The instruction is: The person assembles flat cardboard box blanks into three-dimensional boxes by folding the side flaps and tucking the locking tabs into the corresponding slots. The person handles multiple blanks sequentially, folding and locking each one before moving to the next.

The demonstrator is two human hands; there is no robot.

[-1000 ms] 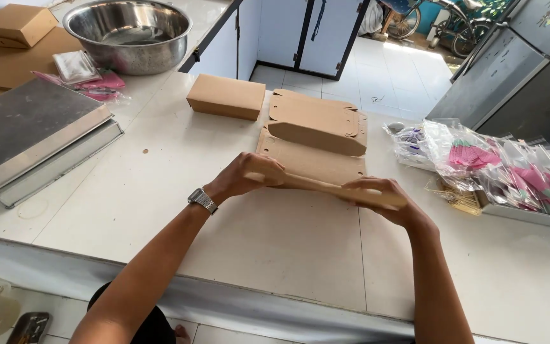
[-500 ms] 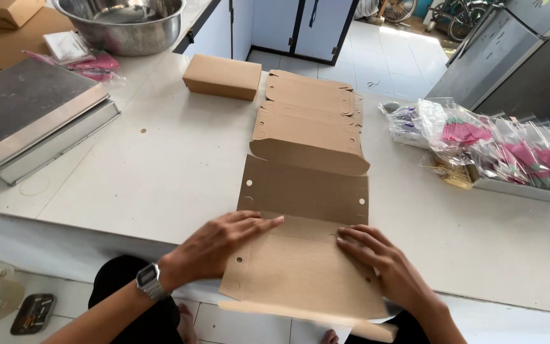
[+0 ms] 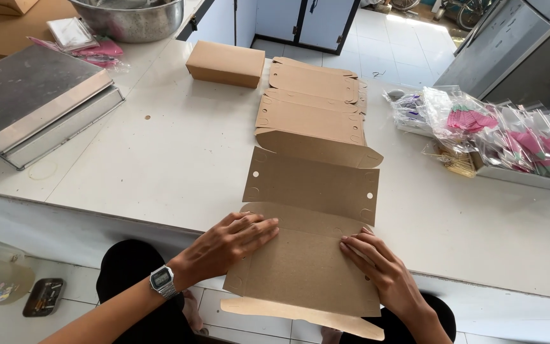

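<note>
Both the left hand [image 3: 233, 241] and right hand [image 3: 377, 271] lie open, palms flat on an unfolded brown cardboard box blank [image 3: 307, 236]. It overhangs the white worktop [image 3: 160, 159]; pale floor tiles [image 3: 389, 44] lie beyond.

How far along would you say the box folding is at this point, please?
Done: one closed brown box stands at the far side of the white table. In hand: the left hand and right hand press flat on an unfolded cardboard blank hanging over the table's near edge; its panels lie flat. Left: a stack of flat blanks beyond it.
</note>
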